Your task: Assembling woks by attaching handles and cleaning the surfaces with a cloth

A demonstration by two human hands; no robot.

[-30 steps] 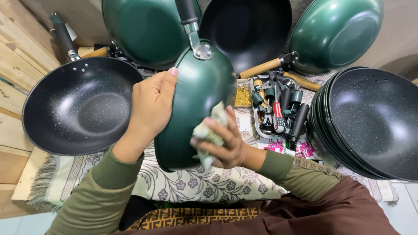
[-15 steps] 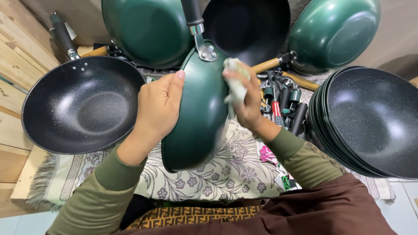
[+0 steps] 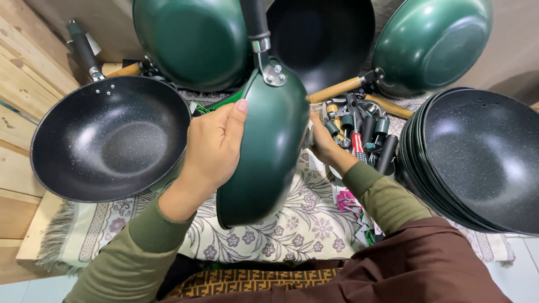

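Now: your right hand (image 3: 325, 143) slips behind the green wok (image 3: 266, 146), cloth gone from view, its grip unreadable; your left hand (image 3: 216, 148) clasps that wok upright above the patterned cloth's (image 3: 292, 230) middle.

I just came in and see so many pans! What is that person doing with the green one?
A person holds a green wok up on its edge over a patterned cloth. The left hand grips its rim; the right hand is partly hidden behind it. A black wok sits left, a stack of black woks right, loose handles behind.
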